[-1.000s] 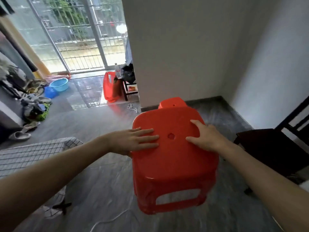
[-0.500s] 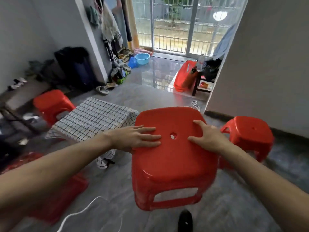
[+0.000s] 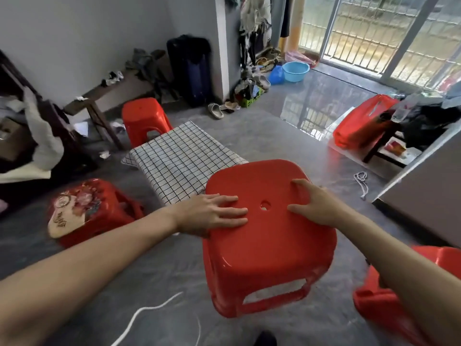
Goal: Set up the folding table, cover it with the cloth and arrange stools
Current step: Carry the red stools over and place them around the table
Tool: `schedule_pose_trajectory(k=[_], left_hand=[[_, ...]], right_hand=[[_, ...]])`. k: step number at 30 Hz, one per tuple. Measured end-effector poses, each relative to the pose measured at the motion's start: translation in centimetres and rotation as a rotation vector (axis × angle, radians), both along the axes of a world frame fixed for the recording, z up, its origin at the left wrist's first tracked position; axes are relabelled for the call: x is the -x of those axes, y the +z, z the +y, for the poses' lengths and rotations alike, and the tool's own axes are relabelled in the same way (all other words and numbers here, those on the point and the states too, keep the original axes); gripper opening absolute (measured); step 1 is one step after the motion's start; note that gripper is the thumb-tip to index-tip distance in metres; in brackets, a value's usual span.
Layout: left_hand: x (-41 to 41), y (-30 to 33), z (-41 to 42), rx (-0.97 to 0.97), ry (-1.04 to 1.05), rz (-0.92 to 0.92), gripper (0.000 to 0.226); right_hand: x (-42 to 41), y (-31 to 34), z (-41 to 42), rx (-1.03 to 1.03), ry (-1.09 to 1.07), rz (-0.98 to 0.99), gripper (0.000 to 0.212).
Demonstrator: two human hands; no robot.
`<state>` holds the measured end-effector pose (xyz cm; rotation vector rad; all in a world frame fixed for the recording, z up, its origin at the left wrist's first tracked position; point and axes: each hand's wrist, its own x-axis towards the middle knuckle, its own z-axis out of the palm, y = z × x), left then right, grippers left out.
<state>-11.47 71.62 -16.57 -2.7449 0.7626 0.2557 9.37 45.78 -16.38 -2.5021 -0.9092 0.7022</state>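
Near the middle of the head view, a red plastic stool (image 3: 268,236) is carried above the grey floor (image 3: 262,131), its seat with a small round hole facing up. Both hands rest on the seat, one on each side of the hole: the left hand (image 3: 212,214) lies flat with straight fingers over the left edge, the right hand (image 3: 315,204) spreads its fingers on the right part. Just beyond the stool stands the low bench (image 3: 182,158), covered with a white cloth in a black grid. A second red stool (image 3: 144,118) stands at its far side, a third (image 3: 84,211) at its left bears a floral sticker with writing too blurred to read, and part of a fourth (image 3: 389,303) shows under the right forearm. A white cord (image 3: 149,313) lies on the floor
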Motion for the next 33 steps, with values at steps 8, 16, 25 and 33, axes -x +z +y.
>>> schedule_pose_trajectory(k=[8, 16, 25, 33], left_hand=[[-1.5, -5.5, 0.9, 0.009, 0.1, -0.033, 0.066], [-2.8, -15.1, 3.3, 0.195, 0.155, -0.004, 0.063], [-2.9, -28.4, 5.6, 0.246, 0.202, 0.144, 0.081], [-1.5, -37.3, 5.9, 0.253, 0.248, 0.192, 0.076]], right_hand=[[-6.0, -4.6, 5.8, 0.089, 0.162, 0.032, 0.08], [-7.8, -12.2, 10.8, 0.171, 0.264, 0.022, 0.079], [-8.3, -25.6, 13.7, 0.219, 0.273, 0.109, 0.082], [-7.3, -35.4, 15.6, 0.223, 0.298, 0.188, 0.083]])
